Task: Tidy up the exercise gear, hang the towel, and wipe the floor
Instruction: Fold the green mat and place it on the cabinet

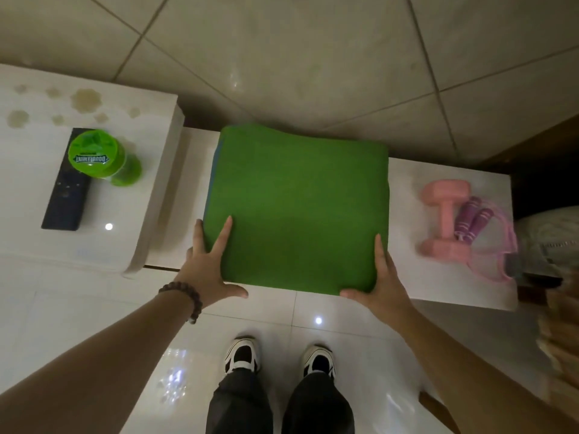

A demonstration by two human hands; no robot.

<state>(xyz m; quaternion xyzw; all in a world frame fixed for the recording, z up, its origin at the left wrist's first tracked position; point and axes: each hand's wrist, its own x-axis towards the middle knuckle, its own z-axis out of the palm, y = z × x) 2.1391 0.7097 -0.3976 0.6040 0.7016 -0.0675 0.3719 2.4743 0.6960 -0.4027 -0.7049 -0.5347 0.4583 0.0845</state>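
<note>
Hands frame a folded green mat (297, 211) that lies on a low white tabletop (404, 289). Left hand (208, 261) has its fingers spread, straight, against the mat's near left corner; right hand (377, 277) lies flat along the near right corner, thumb at the front edge. Right of the mat lie a pink dumbbell (445, 217) and, touching it, a skipping rope (473, 220). On a higher white block (150, 195) at left, a green jar (100, 156) stands on a remote (64, 202).
</note>
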